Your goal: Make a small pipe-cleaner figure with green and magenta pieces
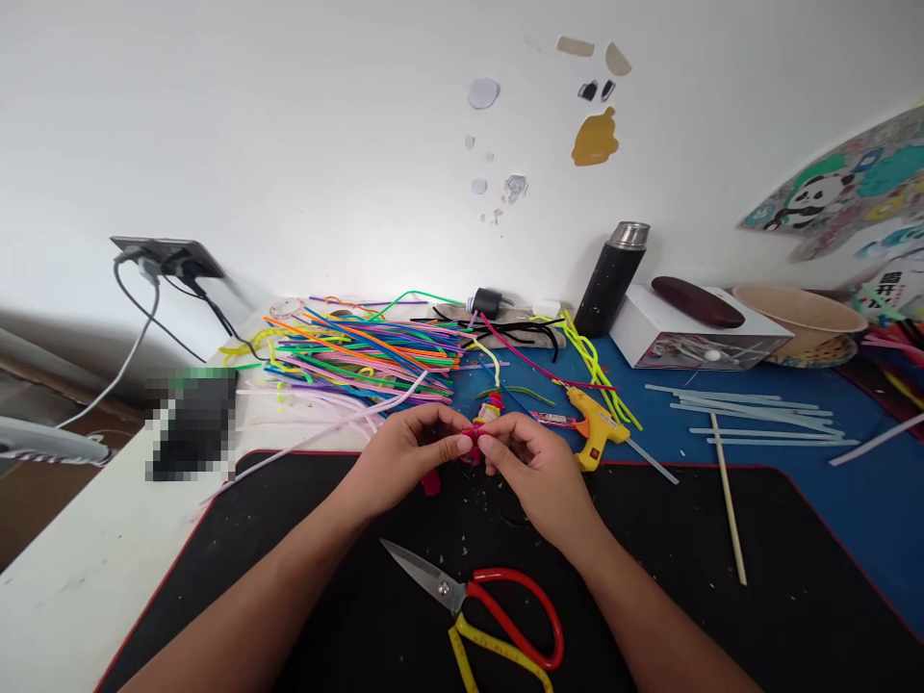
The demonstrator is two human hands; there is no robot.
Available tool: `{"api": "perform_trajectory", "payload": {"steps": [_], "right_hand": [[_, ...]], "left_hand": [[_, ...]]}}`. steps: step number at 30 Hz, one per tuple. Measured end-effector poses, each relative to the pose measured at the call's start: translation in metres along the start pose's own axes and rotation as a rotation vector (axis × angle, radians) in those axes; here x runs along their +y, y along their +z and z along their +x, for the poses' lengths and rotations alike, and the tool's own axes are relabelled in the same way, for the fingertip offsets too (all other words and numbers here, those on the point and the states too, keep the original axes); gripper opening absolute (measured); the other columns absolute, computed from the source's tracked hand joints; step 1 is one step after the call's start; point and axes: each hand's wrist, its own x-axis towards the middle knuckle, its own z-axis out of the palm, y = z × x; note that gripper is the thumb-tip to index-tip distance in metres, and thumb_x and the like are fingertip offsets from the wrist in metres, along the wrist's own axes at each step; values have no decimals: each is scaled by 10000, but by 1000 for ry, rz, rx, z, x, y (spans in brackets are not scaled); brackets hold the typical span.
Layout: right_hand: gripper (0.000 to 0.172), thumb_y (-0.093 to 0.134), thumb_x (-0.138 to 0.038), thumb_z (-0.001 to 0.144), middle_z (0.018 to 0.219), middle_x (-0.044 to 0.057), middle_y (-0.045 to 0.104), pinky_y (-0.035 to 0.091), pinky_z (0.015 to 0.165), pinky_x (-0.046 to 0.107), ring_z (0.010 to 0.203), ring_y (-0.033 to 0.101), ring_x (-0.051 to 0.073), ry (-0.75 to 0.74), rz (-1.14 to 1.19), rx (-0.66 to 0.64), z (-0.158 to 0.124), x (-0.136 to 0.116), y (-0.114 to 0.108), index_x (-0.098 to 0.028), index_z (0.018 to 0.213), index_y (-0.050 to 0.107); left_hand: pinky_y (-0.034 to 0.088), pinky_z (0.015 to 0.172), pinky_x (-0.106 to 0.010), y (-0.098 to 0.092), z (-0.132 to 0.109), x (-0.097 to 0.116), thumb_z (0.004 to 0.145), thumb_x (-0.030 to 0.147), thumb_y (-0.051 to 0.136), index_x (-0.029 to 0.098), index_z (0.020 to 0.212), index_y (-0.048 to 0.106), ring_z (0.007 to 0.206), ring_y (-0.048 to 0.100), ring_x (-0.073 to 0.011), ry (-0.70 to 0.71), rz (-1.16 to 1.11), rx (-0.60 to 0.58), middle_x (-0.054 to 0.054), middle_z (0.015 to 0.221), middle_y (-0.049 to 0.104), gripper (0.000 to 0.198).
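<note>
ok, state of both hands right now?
Left hand: closed, thumb and finger pinching a small red piece.
Right hand: closed, pinching the same red piece.

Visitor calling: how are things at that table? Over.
Left hand and right hand: pinching a small red piece together. Scissors: on black mat, apart from both hands. Yellow glue gun: just beyond right hand.

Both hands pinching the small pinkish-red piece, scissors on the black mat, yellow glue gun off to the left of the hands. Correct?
One fix: the yellow glue gun lies to the right of the hands, as the head view shows. The rest holds: left hand and right hand pinch the small pinkish-red piece, and the scissors lie on the black mat.
</note>
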Motion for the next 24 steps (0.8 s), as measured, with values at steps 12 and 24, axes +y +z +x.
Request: {"api": "perform_trajectory", "payload": {"steps": [12, 24], "right_hand": [[185, 693, -399, 942, 690, -4, 647, 513, 639, 311, 657, 622, 185, -24, -46, 5, -1, 1, -1, -221, 906, 726], [159, 695, -377, 933, 683, -12, 644, 487, 621, 305, 647, 622, 181, -6, -42, -37, 0, 1, -2, -230, 906, 751]], "left_hand": [[533, 724, -314, -4, 0, -3, 847, 514, 827, 197, 887, 790, 826, 672, -224, 24, 145, 8, -66, 879, 774, 321], [465, 505, -236, -1, 0, -4, 730, 549, 901, 164, 804, 758, 607, 560, -140, -85, 33, 1, -31, 750, 698, 417]]}}
